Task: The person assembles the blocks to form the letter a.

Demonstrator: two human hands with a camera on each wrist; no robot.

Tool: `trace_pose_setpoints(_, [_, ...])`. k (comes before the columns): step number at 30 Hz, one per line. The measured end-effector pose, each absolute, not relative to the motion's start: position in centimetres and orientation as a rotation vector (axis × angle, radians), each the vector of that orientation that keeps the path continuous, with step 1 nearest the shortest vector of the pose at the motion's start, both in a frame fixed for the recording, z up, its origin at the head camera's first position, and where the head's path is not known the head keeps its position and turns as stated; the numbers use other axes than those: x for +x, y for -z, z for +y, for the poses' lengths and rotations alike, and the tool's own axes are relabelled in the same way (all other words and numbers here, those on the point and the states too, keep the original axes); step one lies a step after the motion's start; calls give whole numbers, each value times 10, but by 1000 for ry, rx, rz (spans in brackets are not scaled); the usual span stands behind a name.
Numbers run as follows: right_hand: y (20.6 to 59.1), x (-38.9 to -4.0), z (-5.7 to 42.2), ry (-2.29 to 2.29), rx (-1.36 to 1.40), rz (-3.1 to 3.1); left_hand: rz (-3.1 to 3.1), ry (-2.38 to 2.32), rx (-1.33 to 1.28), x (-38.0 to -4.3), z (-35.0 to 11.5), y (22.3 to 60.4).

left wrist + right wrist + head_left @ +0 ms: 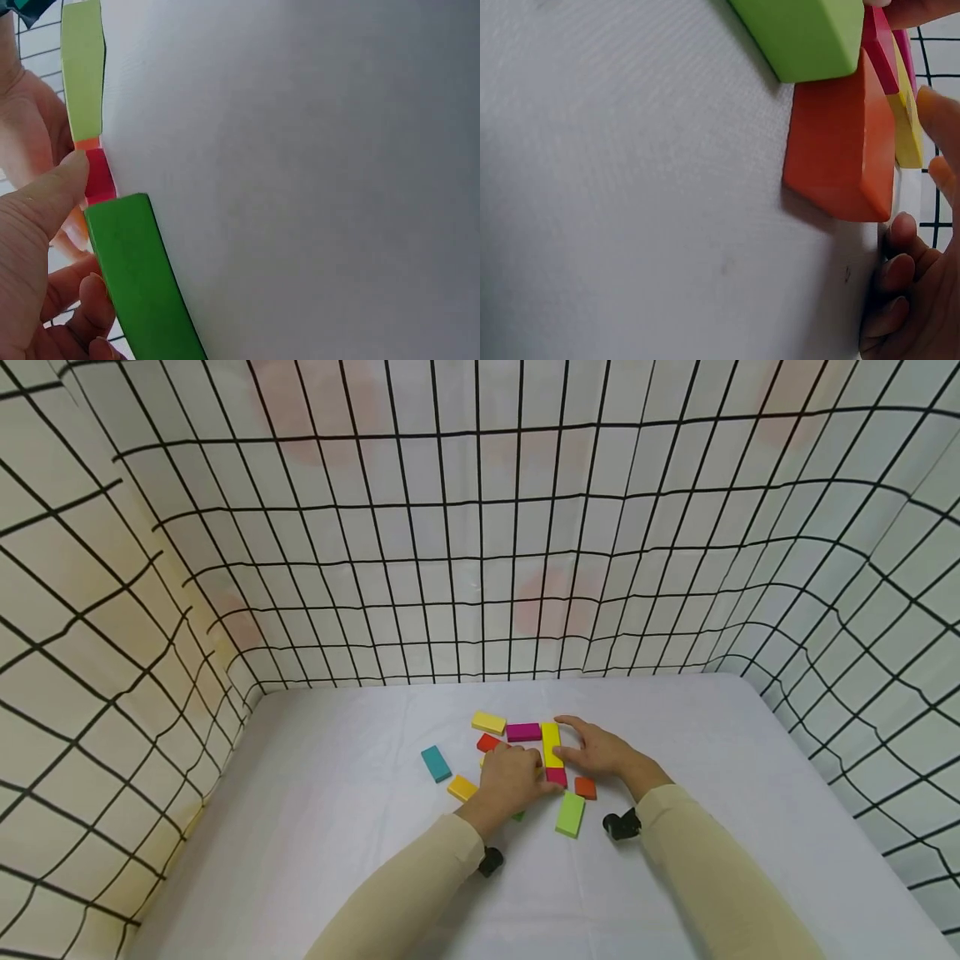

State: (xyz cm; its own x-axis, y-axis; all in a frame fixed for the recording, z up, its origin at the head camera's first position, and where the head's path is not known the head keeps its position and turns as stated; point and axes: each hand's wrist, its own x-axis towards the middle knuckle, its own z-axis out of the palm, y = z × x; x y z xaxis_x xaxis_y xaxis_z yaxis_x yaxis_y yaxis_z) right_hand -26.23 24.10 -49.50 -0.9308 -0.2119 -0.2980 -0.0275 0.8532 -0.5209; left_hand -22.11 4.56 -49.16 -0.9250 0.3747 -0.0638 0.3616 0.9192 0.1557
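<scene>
The left hand [512,778] pinches the crimson block [556,777]; the loosely spread right hand [602,753] should keep the yellow block [551,739] steady.

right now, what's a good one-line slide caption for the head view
Right fingers at a yellow block, left fingers by a crimson block, black grid walls behind.

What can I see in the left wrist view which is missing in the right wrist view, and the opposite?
Only left wrist: the dark green block.

Only right wrist: the magenta block, a sliver at upper right. The yellow block is plain here, but I cannot tell it in the left view.

Both: the light green block, orange block, crimson block, black grid, and parts of the left hand and right hand.
</scene>
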Motion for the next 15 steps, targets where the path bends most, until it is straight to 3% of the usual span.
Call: trace_pose_setpoints(15, [494, -258, 248, 762, -135, 2606, 2960, -316, 499, -217, 17, 480])
